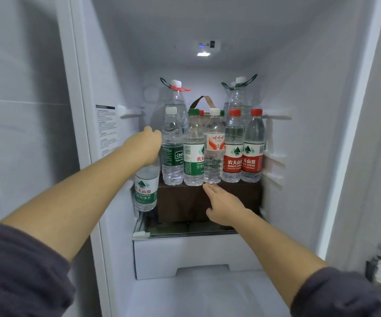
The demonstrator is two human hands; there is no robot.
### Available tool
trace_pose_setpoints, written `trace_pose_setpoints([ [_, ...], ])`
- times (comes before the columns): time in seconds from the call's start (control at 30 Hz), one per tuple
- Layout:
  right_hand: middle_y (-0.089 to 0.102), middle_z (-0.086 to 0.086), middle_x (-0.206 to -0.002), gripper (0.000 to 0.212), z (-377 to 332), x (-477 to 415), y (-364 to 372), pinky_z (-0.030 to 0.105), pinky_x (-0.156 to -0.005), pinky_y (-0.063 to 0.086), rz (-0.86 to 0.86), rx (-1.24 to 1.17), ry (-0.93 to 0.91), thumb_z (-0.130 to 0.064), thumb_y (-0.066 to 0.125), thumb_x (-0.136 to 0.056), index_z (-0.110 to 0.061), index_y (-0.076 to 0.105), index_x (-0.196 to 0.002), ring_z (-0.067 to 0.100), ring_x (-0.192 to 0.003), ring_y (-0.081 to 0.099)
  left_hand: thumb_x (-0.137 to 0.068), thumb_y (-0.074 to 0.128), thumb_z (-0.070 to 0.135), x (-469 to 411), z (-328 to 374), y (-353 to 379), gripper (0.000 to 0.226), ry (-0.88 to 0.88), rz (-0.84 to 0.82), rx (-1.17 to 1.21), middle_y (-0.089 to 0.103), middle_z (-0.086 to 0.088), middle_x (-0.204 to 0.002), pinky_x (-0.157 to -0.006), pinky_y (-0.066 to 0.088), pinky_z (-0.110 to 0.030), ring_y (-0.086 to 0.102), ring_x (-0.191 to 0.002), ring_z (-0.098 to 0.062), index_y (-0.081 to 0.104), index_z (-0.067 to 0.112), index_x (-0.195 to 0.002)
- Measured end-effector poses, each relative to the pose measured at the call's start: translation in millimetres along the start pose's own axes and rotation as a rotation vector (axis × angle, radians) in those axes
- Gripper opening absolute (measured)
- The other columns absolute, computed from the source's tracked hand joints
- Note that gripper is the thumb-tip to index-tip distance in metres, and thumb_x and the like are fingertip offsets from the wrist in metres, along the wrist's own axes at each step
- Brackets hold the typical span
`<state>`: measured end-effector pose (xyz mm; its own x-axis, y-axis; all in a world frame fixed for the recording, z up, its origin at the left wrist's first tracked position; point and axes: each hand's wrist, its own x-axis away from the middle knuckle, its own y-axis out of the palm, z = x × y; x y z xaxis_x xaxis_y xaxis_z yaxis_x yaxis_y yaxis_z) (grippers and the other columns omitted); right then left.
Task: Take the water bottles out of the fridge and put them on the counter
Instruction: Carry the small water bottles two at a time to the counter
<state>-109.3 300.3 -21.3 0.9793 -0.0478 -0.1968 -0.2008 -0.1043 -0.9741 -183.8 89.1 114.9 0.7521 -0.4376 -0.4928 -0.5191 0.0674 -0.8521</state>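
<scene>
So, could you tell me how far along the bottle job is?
The fridge stands open; the counter is out of view, so nothing shows as delivered. The left hand grips a green-labelled bottle by its top; the right hand reaches in, open. Five small bottles on the brown box and tall bottles behind are left.

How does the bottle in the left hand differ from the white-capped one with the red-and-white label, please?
The held bottle has a green-and-white label; the white-capped bottle a red-and-white one. The held bottle hangs from the left hand, left of the brown box; the white-capped bottle stands on it. Both are clear plastic.
</scene>
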Motion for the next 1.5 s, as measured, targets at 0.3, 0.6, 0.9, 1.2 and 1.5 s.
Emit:
trace_pose_setpoints([
  [0.3,0.005,-0.007,-0.165,0.078,2,2,-1,0.036,-0.117,0.031,-0.008,-0.034,-0.005,-0.023,0.053,-0.096,-0.021,0.005,-0.158,0.013,-0.152,0.005,-0.095,0.056,0.016,-3,21,0,0.008,0.253,-0.098,0.243,0.047,-0.004,-0.106,-0.085,0.048,-0.042,0.053,-0.093,-0.022,0.05,0.019,-0.099],
  [0.6,0.004,-0.011,-0.165,0.078,11,3,3,0.033,-0.115,0.032,0.017,-0.139,-0.02,-0.033,0.055,-0.094,-0.024,0.011,-0.158,0.008,-0.151,0.005,-0.096,0.055,0.019,-14,31,37,0.01,0.255,-0.146,0.393,0.048,-0.002,-0.106,-0.089,0.044,-0.037,0.051,-0.099,-0.021,0.053,0.017,-0.106],
  [0.9,0.051,-0.004,-0.131,0.07,-43,-14,50,0.036,-0.093,0.053,0.21,-0.622,0.221,-0.056,0.072,-0.078,-0.021,0.048,-0.133,0.012,-0.116,0.054,-0.093,0.061,0.025,-13,32,54,0.031,0.188,-0.012,0.644,0.059,-0.002,-0.116,-0.087,0.042,-0.029,0.053,-0.101,-0.017,0.057,0.019,-0.122],
  [1.2,0.064,0.0,-0.107,0.056,-58,-28,56,0.038,-0.082,0.058,0.229,-0.776,0.272,-0.038,0.083,-0.07,-0.017,0.051,-0.11,0.017,-0.098,0.064,-0.088,0.04,-0.001,37,18,121,0.045,-0.022,-0.083,0.596,0.06,-0.004,-0.124,-0.096,0.047,-0.037,0.056,-0.111,-0.025,0.064,0.015,-0.123],
  [1.5,0.066,0.004,-0.115,0.054,18,8,25,0.036,-0.084,0.054,0.368,-0.697,0.472,-0.039,0.083,-0.071,-0.017,0.051,-0.109,0.022,-0.105,0.064,-0.082,0.042,-0.006,42,23,131,0.049,-0.022,-0.031,0.505,0.057,-0.004,-0.126,-0.093,0.049,-0.041,0.056,-0.111,-0.028,0.065,0.011,-0.122],
])
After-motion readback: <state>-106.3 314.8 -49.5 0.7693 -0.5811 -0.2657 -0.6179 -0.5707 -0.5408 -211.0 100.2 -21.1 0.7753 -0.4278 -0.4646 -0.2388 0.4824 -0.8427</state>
